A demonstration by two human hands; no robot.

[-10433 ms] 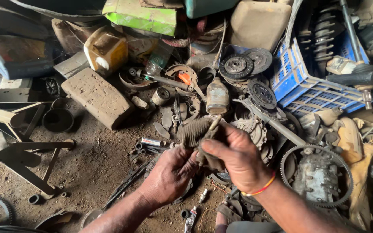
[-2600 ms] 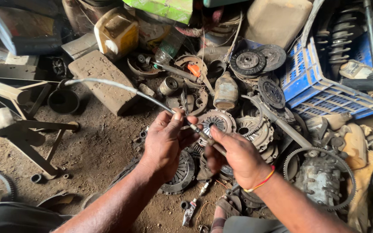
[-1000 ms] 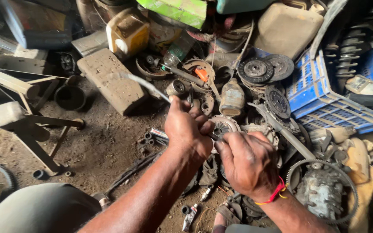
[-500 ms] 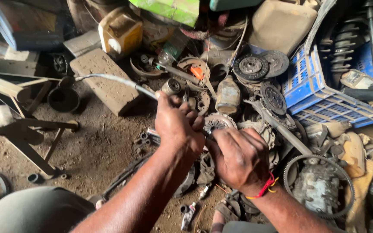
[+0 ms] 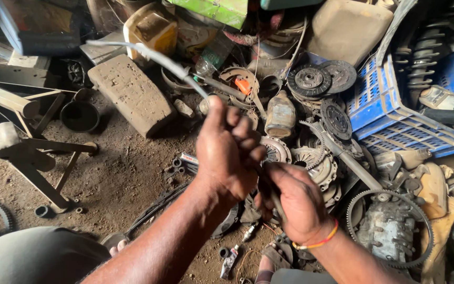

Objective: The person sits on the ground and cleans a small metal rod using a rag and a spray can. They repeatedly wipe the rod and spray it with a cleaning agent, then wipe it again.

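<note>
My left hand (image 5: 228, 149) is closed around a grey sheathed cable (image 5: 153, 56) that arcs up and to the left from my fist. Just below and to the right, my right hand (image 5: 295, 202) grips the cable's lower metal end, which pokes out between its fingers. Both hands hover above a heap of clutch plates (image 5: 311, 79) and other worn metal parts on the dirt floor. How the cable runs between the two fists is hidden by my fingers.
A blue plastic crate (image 5: 384, 110) sits at right beside a toothed ring gear (image 5: 390, 231). A dusty brick (image 5: 131, 94), a yellow jerrycan (image 5: 151, 29) and a black funnel (image 5: 80, 117) lie at left. A metal stand (image 5: 38, 168) stands on the dirt.
My left hand has risen and tilted back, swinging the cable's free length upward. My right hand has dropped lower and turned, still gripping the cable's metal end.
</note>
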